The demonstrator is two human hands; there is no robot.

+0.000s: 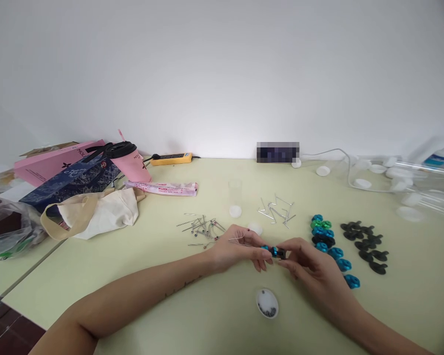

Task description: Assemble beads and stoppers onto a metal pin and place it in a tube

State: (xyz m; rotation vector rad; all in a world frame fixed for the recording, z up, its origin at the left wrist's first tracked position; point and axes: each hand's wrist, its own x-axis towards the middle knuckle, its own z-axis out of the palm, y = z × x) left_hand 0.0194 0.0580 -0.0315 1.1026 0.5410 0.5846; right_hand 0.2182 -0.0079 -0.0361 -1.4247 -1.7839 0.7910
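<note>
My left hand (240, 249) is closed, its fingers pinching a small blue and black part (275, 252). A thin bent metal rod (240, 239) also shows at this hand. From the other side, the fingertips of my right hand (309, 264) close on the black end of the same part. Just below the hands sits a small white dish (267, 302) with tiny dark pieces in it. Blue parts (335, 253), green parts (321, 224) and a black one lie in a column to the right. Black curved pieces (366, 244) are grouped beyond them.
Thin metal pins (203, 228) lie left of centre, L-shaped metal rods (277, 211) right of it. Between them stands a clear tube (235, 197). A pink cup (129, 162), cloth bag (99, 212) and yellow power strip (172, 158) are at left; clear tubes (425, 172) at right.
</note>
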